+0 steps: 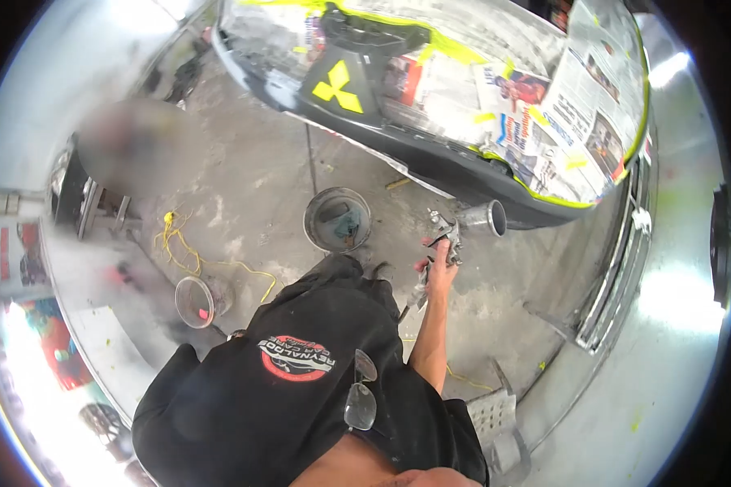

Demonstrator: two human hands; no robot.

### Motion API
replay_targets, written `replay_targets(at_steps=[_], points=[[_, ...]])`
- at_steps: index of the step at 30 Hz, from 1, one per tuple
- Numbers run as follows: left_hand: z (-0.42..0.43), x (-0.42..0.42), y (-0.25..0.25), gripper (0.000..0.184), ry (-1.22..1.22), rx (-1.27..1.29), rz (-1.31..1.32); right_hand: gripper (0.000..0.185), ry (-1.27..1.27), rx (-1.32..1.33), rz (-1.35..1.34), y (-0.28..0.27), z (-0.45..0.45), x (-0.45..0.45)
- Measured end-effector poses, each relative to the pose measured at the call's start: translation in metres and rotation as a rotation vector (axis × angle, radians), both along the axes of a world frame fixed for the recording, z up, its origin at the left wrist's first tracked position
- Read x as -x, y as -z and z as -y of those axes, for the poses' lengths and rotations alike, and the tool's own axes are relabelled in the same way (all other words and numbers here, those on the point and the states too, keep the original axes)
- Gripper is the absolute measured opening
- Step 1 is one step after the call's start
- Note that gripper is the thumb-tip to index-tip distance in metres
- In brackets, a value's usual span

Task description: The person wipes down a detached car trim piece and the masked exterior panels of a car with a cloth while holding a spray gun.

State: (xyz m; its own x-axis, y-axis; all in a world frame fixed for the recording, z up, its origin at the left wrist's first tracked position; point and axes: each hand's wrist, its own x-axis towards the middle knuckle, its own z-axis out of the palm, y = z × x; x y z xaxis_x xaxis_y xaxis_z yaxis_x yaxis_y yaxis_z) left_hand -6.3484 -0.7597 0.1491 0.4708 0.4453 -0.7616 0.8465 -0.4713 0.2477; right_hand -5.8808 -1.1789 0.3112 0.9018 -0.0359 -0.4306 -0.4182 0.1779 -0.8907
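Observation:
My right hand (439, 261) is wrapped round the handle of a metal spray gun (447, 234). A silver cup (486, 219) is attached to the gun. The gun is just below the edge of a dark car bumper (430, 154). Yellow tape (455, 50) and newspaper (581, 105) mask the car body above it, and a three-diamond emblem (337, 87) is covered in yellow. My left hand does not show; the black shirt (235, 398) hides that side.
On the floor stands a bucket (338, 221) with murky contents and a rag-like thing in it. A clear tub (195, 302) is at the left, near a tangled yellow cord (179, 247). A metal rack (617, 268) leans by the right wall. Blurred patches obscure the left side.

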Motion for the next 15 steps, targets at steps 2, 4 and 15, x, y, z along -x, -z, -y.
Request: replay_targets(at_steps=[2, 4, 15], points=[[0.008, 0.017, 0.004, 0.046, -0.037, 0.044, 0.059, 0.054, 0.041, -0.066, -0.008, -0.002, -0.006, 0.001], [0.009, 0.021, 0.008, 0.047, -0.056, 0.074, 0.13, 0.057, 0.042, -0.073, -0.014, 0.008, -0.003, 0.001], [-0.035, -0.013, 0.015, 0.056, -0.117, 0.086, 0.201, 0.055, 0.079, -0.024, -0.044, 0.029, -0.026, 0.048]])
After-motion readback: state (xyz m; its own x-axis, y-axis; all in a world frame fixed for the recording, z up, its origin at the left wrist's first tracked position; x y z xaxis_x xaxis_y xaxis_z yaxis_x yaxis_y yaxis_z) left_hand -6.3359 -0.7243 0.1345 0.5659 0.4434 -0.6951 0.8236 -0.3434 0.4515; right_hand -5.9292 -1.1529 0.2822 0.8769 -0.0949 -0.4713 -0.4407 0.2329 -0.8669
